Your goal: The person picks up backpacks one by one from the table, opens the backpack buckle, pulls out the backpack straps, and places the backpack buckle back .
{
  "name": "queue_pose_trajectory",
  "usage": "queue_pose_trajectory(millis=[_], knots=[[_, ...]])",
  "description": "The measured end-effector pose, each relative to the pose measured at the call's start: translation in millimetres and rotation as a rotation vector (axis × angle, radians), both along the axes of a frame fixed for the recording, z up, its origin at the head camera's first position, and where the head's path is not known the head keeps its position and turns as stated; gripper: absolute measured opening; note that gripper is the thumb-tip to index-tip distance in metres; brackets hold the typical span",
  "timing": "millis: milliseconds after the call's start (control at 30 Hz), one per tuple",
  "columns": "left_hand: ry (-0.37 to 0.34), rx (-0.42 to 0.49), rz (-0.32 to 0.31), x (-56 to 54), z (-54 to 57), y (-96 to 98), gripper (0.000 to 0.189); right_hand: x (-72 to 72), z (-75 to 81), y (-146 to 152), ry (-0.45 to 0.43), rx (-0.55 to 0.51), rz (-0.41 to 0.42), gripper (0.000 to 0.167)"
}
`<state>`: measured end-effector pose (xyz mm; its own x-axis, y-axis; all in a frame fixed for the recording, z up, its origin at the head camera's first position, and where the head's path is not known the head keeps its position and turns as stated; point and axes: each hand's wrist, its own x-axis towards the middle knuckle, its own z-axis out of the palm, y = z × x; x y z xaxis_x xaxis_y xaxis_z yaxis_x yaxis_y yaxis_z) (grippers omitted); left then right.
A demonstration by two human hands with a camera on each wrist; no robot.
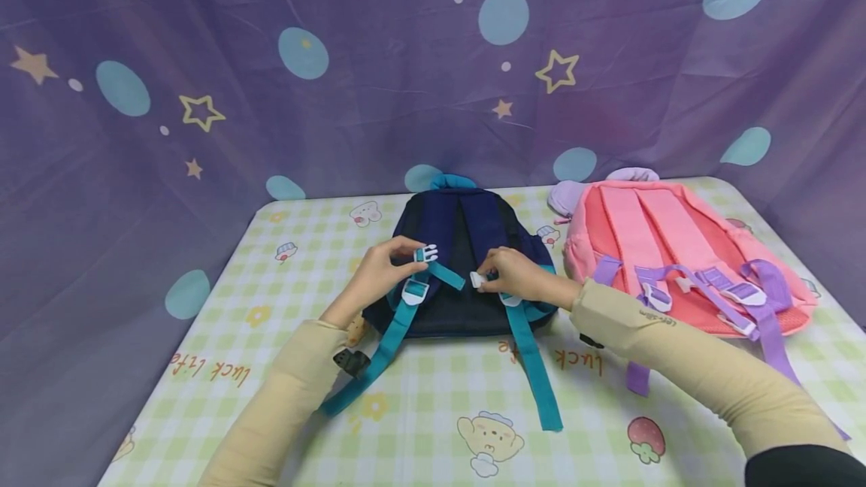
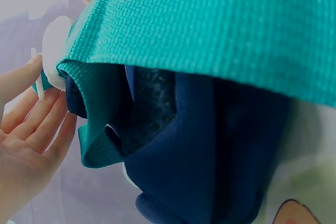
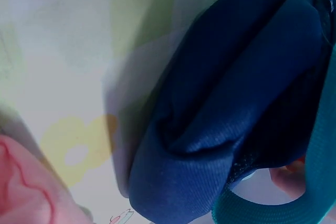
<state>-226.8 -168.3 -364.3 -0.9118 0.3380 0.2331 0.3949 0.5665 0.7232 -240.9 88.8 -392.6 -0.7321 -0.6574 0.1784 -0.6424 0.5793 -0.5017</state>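
A dark blue backpack (image 1: 455, 314) with teal straps lies on the table, back panel up. Over its left side my left hand (image 1: 379, 278) pinches the white pronged half of a side-release buckle (image 1: 429, 253), prongs pointing right. My right hand (image 1: 519, 275) holds the white socket half (image 1: 477, 279) between thumb and fingers, its open end facing left. A gap separates the two halves. In the left wrist view a broad teal strap (image 2: 210, 30) crosses before the bag, left of which the left hand (image 2: 32, 139) shows. The bag's blue side (image 3: 210, 114) fills much of the right wrist view, mostly hiding the right hand.
To the right lies a pink backpack (image 1: 690, 246) with purple straps, its white buckles on top. Two teal strap ends, one on the left (image 1: 386, 352) and one on the right (image 1: 539, 374), trail over the checked tablecloth (image 1: 419, 427). Behind hangs a purple patterned curtain (image 1: 406, 119).
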Motion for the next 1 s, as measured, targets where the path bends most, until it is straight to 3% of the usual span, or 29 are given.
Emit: queue_pose_trajectory(millis=[400,733,1000], knots=[[-0.060,0.088,-0.001,-0.8,2.5,-2.7,0.031,0.6,5.3,0.2,-0.093,-0.063,0.018,0.027],[-0.044,0.099,-0.031,0.6,2.2,0.6,0.030,-3.6,16.7,3.2,-0.233,-0.148,0.036,0.040],[-0.026,0.124,-0.075,0.8,2.1,5.3,0.028,-2.7,24.2,-3.1,-0.295,-0.225,0.019,0.035]])
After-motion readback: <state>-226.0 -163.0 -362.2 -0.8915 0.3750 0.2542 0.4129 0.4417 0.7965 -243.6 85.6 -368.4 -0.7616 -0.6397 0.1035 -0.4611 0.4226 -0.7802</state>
